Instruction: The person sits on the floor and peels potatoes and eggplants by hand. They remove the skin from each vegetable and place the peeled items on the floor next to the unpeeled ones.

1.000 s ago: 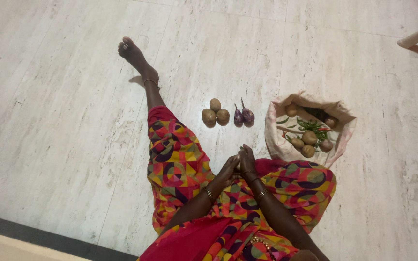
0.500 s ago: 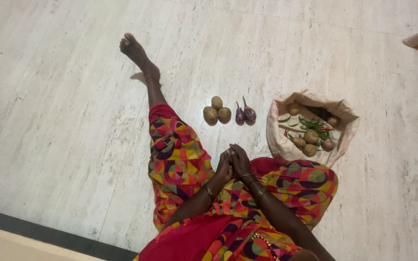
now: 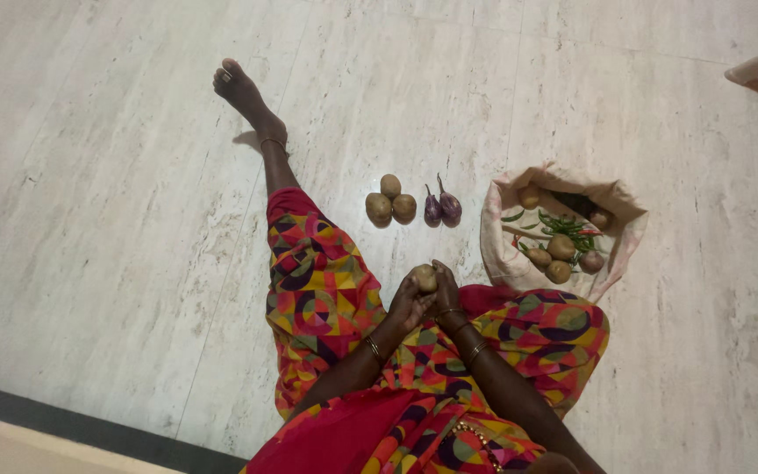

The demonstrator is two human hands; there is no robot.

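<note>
Three potatoes (image 3: 391, 202) lie in a tight cluster on the pale floor (image 3: 116, 202) at centre frame, with two small purple eggplants (image 3: 442, 205) just to their right. Lower, at centre, the left hand (image 3: 408, 303) and right hand (image 3: 446, 294) meet over the lap, fingers of both curled around a single potato (image 3: 424, 278). Right of centre sits an open cloth bag (image 3: 504, 254), its rim rolled down; inside lie several more potatoes, a couple of reddish onions and green chillies (image 3: 568, 228).
</note>
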